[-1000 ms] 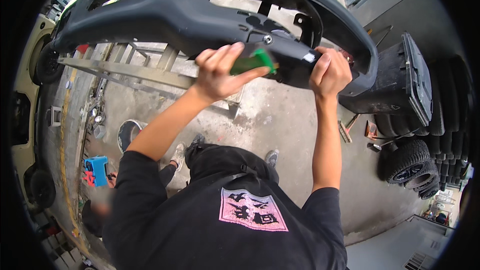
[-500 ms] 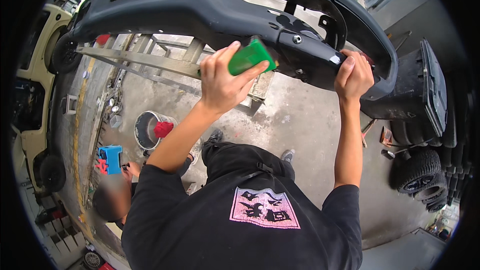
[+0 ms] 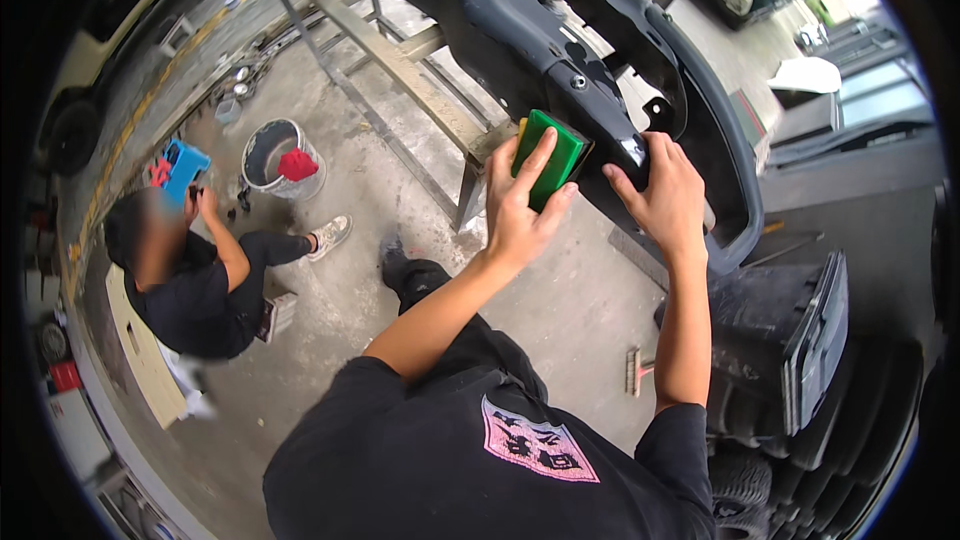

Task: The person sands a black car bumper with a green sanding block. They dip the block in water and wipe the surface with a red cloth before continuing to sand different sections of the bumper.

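A dark grey car bumper (image 3: 500, 15) with oval openings stretches across the top of the head view. My left hand (image 3: 513, 220) is closed around a green sanding block (image 3: 562, 155), thumb and fingers on its sides. The block's dark face is at the bumper's lower edge; whether it touches, I cannot tell. Farther right, my right hand (image 3: 662, 198) grips the bumper near its rounded end, the thumb apart from the fingers. Part of the bumper is hidden behind that hand.
A metal stand (image 3: 375, 50) is under the bumper. On the left, a seated person (image 3: 200, 280) handles a small dark item beside a blue box (image 3: 183, 172). A bucket (image 3: 268, 145) holds a red cloth. A black bin (image 3: 790, 340), tyres (image 3: 740, 480) and a brush (image 3: 636, 370) lie right.
My view has turned and shifted, so the bumper now slants down to the right. The green block is tilted more upright in my left hand. My right hand stays on the bumper's end.
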Motion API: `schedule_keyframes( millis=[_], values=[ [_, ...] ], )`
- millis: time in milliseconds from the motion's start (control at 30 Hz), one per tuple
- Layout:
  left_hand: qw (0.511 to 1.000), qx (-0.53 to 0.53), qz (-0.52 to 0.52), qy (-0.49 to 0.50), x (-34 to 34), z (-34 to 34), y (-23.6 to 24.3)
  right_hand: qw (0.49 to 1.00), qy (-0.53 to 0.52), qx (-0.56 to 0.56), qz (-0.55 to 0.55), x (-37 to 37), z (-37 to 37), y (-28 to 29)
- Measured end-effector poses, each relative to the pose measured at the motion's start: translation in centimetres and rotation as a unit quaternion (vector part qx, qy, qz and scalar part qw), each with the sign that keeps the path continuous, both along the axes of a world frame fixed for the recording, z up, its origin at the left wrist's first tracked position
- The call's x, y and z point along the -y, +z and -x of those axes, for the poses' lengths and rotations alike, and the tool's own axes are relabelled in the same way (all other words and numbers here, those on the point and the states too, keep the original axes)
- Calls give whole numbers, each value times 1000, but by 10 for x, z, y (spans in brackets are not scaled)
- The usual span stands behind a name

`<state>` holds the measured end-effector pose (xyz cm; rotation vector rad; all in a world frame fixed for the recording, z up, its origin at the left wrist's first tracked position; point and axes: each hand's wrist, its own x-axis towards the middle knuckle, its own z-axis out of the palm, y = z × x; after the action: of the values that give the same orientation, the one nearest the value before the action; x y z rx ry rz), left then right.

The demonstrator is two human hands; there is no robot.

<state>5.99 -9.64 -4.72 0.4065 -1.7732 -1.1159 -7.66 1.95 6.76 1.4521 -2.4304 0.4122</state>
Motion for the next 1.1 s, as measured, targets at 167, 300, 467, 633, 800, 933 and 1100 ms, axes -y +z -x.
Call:
schedule_keyframes(
  millis=[167,300,467,633,800,933,1100],
  values=[
    [997,36,-12,69,-48,27,-2,997,40,58,-31,-4,22,3],
    [993,-25,-31,115,-63,42,-6,998,45,39,-9,-6,16,-1],
    [985,-55,-58,155,-41,56,19,1000,19,11,-4,-5,16,-4],
    [977,-94,-98,167,-75,61,-5,999,36,13,-32,-6,19,-7],
    [962,-120,-115,218,-32,68,25,997,51,37,-42,-6,16,-1],
    [965,-113,-136,192,-78,65,0,990,92,91,-64,-2,18,7],
    [969,-69,-180,155,-25,8,-10,981,184,59,6,31,13,37]
  ],
)
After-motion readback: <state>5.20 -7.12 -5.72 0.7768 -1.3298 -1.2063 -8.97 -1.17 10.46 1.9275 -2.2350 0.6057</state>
